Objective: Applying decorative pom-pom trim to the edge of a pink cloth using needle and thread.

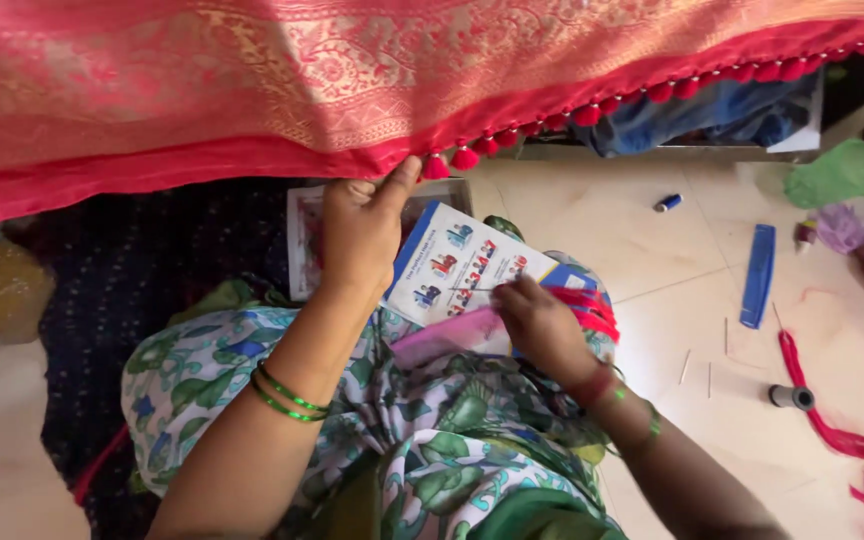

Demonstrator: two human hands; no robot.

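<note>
A red cloth with gold woven patterns [282, 80] hangs across the top of the view, with a row of small red tassels [592, 112] along its lower edge. My left hand [364, 228] pinches that edge beside a tassel [436, 166]. My right hand [540, 325] rests on my lap, fingers closed over a bundle of red thread [592, 308] that lies on a blue and white printed card [457, 262]. A pink strip [447, 338] lies under the card. My lap is covered by green, blue and white floral fabric [422, 420].
On the tiled floor to the right lie a blue comb [758, 275], a small blue spool [667, 203], a grey spool [790, 397], loose red threads [837, 430] and several thin needles. A dark blue dotted cloth [142, 265] lies at left. Blue fabric [712, 115] sits behind the tassels.
</note>
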